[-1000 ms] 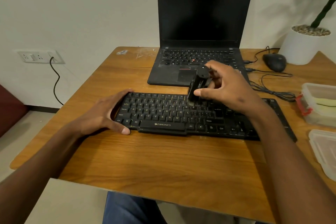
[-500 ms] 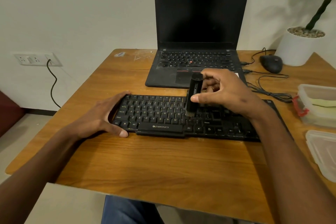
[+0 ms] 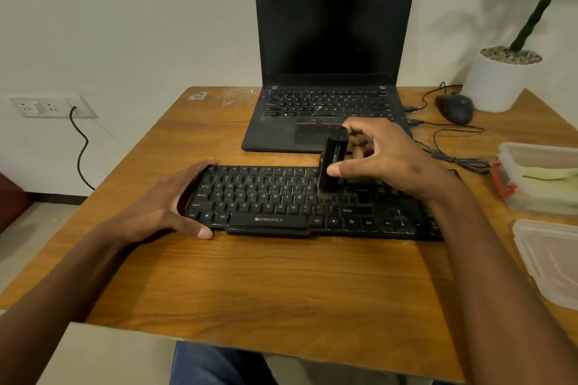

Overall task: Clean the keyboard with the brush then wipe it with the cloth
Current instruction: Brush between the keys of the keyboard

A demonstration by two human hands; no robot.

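A black Zebronics keyboard [image 3: 266,200] lies across the wooden table [image 3: 281,284]. My right hand [image 3: 384,159] pinches a black brush [image 3: 333,162] held upright, its bristles down on the keys right of the letter block. My left hand [image 3: 169,206] grips the keyboard's left end, thumb on the front edge and fingers on the back edge. A yellow-green cloth [image 3: 550,173] lies inside a clear plastic box [image 3: 538,150] at the right edge.
An open black laptop [image 3: 331,72] stands just behind the keyboard. A black mouse [image 3: 455,108] and its cables lie at the back right, beside a white plant pot [image 3: 497,84]. A clear plastic lid [image 3: 550,259] rests at the right front.
The brush in my right hand has slid a little toward me down the keys and now stands more upright. My left hand keeps its hold on the keyboard's end.
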